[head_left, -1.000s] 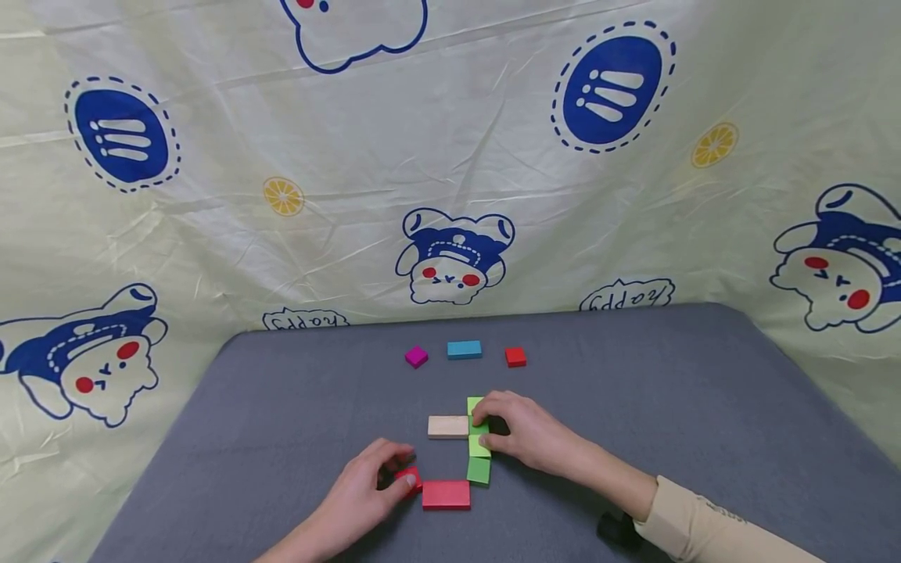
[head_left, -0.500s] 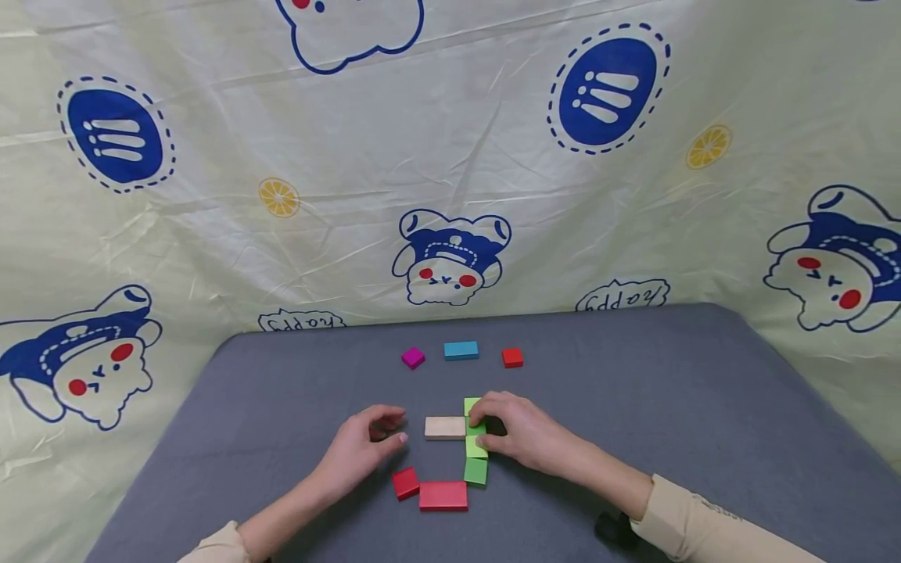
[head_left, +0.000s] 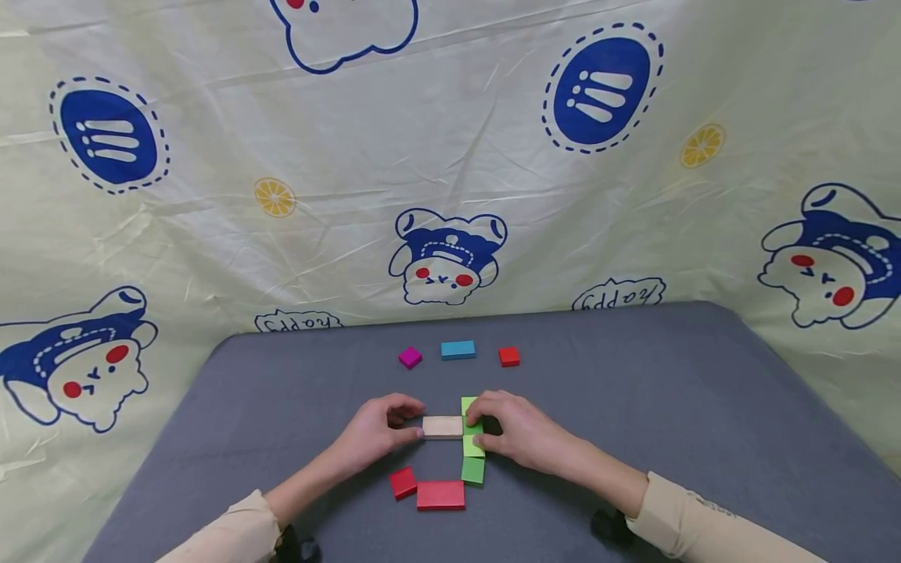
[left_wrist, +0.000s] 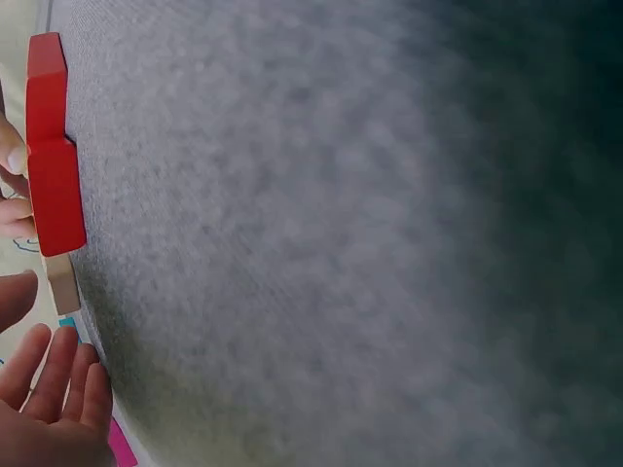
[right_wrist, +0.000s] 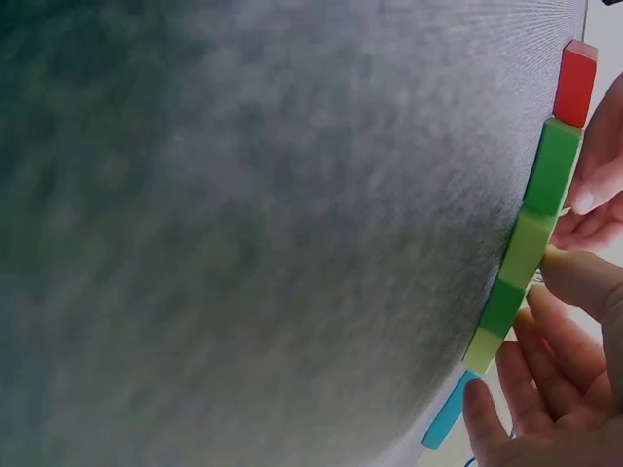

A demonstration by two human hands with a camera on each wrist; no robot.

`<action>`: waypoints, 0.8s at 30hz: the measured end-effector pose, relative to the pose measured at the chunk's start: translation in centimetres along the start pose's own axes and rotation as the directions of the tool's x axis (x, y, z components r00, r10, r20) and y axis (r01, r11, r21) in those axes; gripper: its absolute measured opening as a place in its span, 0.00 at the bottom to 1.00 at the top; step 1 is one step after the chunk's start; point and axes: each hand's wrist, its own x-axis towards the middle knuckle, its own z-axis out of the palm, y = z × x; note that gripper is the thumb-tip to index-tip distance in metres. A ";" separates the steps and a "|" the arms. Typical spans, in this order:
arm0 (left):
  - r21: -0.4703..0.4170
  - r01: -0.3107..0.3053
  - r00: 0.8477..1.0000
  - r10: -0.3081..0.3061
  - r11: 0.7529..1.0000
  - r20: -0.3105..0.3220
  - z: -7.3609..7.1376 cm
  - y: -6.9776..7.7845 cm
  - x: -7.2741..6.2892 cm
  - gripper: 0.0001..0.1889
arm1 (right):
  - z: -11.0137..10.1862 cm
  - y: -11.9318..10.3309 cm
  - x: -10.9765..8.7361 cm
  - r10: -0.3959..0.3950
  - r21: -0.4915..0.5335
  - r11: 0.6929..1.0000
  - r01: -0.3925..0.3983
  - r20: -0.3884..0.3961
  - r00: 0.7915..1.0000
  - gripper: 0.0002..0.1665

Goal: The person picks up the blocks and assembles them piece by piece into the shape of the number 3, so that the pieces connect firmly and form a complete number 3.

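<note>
Thumb and fingers parted, left hand had moved from near-left red block to left end of plain wooden block | right hand touched green block column, pinch indeterminable | wooden block, beside column, had apparently become the working point

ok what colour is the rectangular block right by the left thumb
The rectangular wooden block is a plain pale beige, clearest in the head view.
</note>
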 end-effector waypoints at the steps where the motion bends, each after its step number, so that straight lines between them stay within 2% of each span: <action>1: 0.005 -0.004 1.000 0.004 1.000 0.002 0.1 0.0 0.0 0.18 | 0.0 -0.1 0.0 0.001 -0.004 1.000 -0.001 0.000 1.000 0.11; 8: 0.052 -0.050 0.999 0.050 0.997 0.000 0.4 0.0 0.2 0.15 | 0.0 -0.6 0.2 0.018 -0.030 0.999 -0.018 0.004 1.000 0.11; 14: 0.074 -0.048 0.999 0.047 0.996 0.015 0.7 0.0 0.4 0.14 | -0.3 -0.7 0.4 0.024 -0.068 0.997 -0.022 0.025 0.999 0.10; 20: 0.088 -0.053 0.999 0.053 0.995 0.002 0.8 0.1 0.3 0.13 | -0.5 -0.8 0.5 0.011 -0.090 0.996 -0.008 0.037 0.999 0.09; 24: 0.096 -0.059 0.998 0.059 0.994 -0.003 0.8 0.2 0.4 0.13 | -0.7 -0.7 0.3 0.003 -0.080 0.997 -0.003 0.006 1.000 0.09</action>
